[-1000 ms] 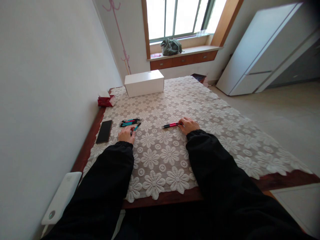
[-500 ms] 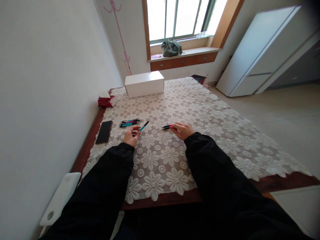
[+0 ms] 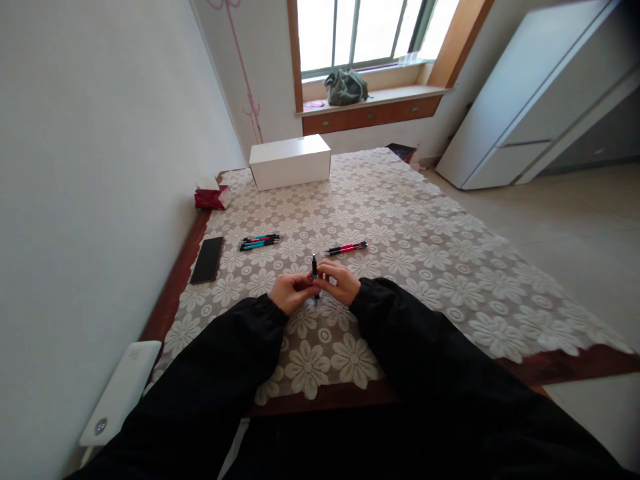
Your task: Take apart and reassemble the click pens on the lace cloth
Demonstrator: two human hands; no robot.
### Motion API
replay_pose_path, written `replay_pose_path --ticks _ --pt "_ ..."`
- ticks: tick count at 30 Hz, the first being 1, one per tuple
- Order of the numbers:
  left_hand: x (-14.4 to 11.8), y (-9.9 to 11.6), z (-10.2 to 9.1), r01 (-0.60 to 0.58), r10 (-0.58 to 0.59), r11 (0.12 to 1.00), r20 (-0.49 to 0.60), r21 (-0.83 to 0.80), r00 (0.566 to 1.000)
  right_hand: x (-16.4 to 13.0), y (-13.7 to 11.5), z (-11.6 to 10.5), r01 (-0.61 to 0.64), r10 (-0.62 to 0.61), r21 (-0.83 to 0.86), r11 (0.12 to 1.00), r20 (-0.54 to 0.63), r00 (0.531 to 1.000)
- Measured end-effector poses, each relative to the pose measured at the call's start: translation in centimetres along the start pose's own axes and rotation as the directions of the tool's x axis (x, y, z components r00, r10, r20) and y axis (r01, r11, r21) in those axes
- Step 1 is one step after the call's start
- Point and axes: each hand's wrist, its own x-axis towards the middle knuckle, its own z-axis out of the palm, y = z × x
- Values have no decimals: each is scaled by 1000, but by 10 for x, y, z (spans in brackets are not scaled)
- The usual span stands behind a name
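Note:
Both of my hands meet over the lace tablecloth (image 3: 410,260) near the table's front. My left hand (image 3: 289,293) and my right hand (image 3: 340,281) pinch one teal and black pen (image 3: 315,269) between them, standing nearly upright. Behind the hands, a small group of teal and pink pens (image 3: 259,242) lies to the left. Two pink and black pens (image 3: 347,249) lie to the right, apart from my right hand.
A black phone (image 3: 207,259) lies by the table's left edge. A white box (image 3: 290,162) stands at the far end, with a red tissue pack (image 3: 212,198) to its left. A white device (image 3: 121,392) sits low on the left by the wall.
My left hand lifted the teal pen off the cloth and brought it to the middle. My right hand left the pink pens and moved in to grip the same pen.

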Motion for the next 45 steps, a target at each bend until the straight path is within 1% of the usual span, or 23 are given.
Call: replay_pose_path --ticks 2,4,5,6,8,9,10,12,15,17,22,28,33,38,45 --pt "1 1 -3 -12 11 998 14 54 1000 0 -1 -1 -25 27 86 996 -20 999" --pt "2 0 -5 -21 23 996 -30 91 999 -1 1 -5 -73 75 115 991 -17 997" --pt "3 0 -7 -23 31 995 -75 101 997 -1 2 -8 -93 94 77 993 -9 996" --pt "5 -2 -9 -27 40 994 -124 104 991 -2 3 -10 -101 101 1 995 2 995" --pt "8 -5 -13 -37 58 993 -197 108 979 -4 7 -13 -81 91 -215 973 37 995" --pt "9 -7 -15 -47 71 992 -201 120 977 -5 8 -14 -62 86 -318 946 60 995" --pt "10 -9 -16 -64 91 988 -187 142 978 -6 9 -14 -45 87 -401 915 87 992" --pt "10 -12 -18 -119 148 970 -125 214 981 -7 11 -13 -31 121 -515 857 142 983" --pt "9 -16 -18 -199 230 923 -58 330 972 -6 9 -12 -50 216 -624 780 192 957" --pt "8 -18 -19 -226 257 897 -32 379 966 -5 6 -12 -59 277 -674 737 221 935" --pt "8 -16 -21 -226 259 838 2 497 966 -1 -4 -14 -62 369 -736 675 264 891" --pt "7 -3 -21 -223 226 759 74 611 971 2 -11 -11 -43 450 -816 576 273 850" --pt "5 3 -20 -233 197 691 132 684 972 3 -14 -10 -9 455 -835 551 291 842" --pt "5 4 -20 -271 205 665 179 696 962 2 -14 -9 1 448 -834 551 296 844" --pt "4 6 -20 -288 208 626 201 725 957 2 -12 -5 21 423 -825 564 311 851"
